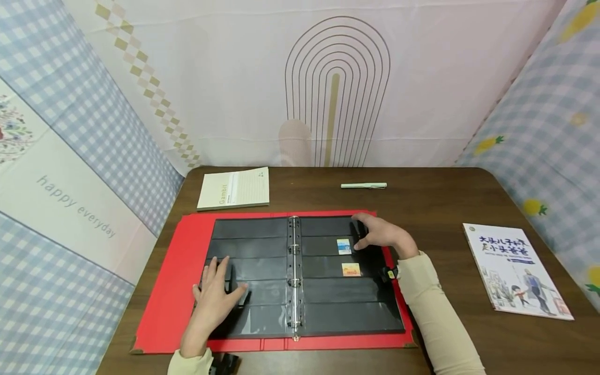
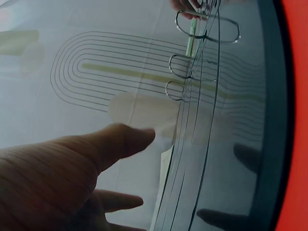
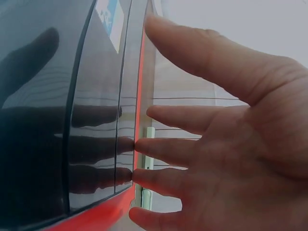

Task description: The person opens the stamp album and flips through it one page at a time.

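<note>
Fingers [image 1: 222,267] of the left hand [image 1: 213,302] are seen, in the head view, spread and straightened over the left page [image 1: 260,291] of an open red album [image 1: 161,291]; those of the right hand [image 1: 383,233] are held relaxed and apart at the upper right of the right page [image 1: 347,312]. The album is laid on the tabletop [image 1: 436,208], its black pages joined by metal rings [image 1: 294,283]. A blue stamp [image 1: 344,247] is placed in the second strip from the top, just beside the right thumb, and an orange stamp [image 1: 351,269] in the third. A notebook [image 1: 234,188] and a pen [image 1: 363,185] are positioned beyond the album; a picture book [image 1: 515,271] is positioned to its right. In the left wrist view, the left thumb is extended, and finger reflections are shown in the glossy page. In the right wrist view, the right-hand fingers are fanned near the page edge; whether the page is touched cannot be told
</note>
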Action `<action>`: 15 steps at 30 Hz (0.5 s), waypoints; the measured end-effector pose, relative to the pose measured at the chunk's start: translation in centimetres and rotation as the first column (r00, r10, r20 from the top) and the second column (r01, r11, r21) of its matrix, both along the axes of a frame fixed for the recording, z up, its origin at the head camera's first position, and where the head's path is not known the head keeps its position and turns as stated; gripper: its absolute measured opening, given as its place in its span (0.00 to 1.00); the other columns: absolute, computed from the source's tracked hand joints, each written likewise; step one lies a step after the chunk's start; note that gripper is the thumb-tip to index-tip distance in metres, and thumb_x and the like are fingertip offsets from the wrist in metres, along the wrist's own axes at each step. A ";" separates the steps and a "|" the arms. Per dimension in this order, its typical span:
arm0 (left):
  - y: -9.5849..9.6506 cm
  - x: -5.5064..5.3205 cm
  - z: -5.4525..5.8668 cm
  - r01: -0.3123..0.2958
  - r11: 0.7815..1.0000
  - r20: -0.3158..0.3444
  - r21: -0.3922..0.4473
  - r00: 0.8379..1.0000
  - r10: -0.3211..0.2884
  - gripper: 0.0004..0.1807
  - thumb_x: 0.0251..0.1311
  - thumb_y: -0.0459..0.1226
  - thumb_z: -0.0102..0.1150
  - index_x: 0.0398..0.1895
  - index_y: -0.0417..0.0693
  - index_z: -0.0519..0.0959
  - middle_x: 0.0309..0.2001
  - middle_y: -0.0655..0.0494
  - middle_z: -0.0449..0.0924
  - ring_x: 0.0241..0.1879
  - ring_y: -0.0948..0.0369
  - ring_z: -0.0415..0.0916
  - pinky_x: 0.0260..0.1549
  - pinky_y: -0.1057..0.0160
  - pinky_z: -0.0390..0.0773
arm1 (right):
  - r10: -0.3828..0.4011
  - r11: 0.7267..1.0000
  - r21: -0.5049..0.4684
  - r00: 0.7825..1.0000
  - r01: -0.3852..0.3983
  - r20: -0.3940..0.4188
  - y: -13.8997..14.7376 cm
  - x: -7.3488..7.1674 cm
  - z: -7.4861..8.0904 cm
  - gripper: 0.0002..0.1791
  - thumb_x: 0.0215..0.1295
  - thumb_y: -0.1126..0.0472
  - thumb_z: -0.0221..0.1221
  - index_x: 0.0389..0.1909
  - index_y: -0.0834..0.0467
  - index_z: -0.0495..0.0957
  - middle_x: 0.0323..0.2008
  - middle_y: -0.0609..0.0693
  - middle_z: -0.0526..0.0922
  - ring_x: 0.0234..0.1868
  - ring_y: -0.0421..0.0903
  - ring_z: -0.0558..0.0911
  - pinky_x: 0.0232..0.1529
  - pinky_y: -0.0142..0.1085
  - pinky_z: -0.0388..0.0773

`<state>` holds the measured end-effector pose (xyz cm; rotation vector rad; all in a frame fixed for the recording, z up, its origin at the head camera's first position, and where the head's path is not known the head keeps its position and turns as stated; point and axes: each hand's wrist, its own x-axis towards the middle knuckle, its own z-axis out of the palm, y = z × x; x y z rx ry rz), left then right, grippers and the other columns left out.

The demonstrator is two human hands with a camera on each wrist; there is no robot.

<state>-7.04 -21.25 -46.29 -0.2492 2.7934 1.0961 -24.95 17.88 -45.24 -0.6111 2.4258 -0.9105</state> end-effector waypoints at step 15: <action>0.5 -0.3 -0.7 0.068 0.998 0.065 -0.006 0.996 -0.068 0.54 0.54 0.43 0.77 0.79 0.38 0.55 0.78 0.27 0.34 0.73 0.25 0.25 0.57 0.18 0.27 | -0.054 0.971 0.235 0.998 0.045 0.031 -0.5 0.4 -0.4 0.59 0.54 0.67 0.75 0.77 0.73 0.44 0.77 0.73 0.36 0.77 0.69 0.41 0.71 0.61 0.54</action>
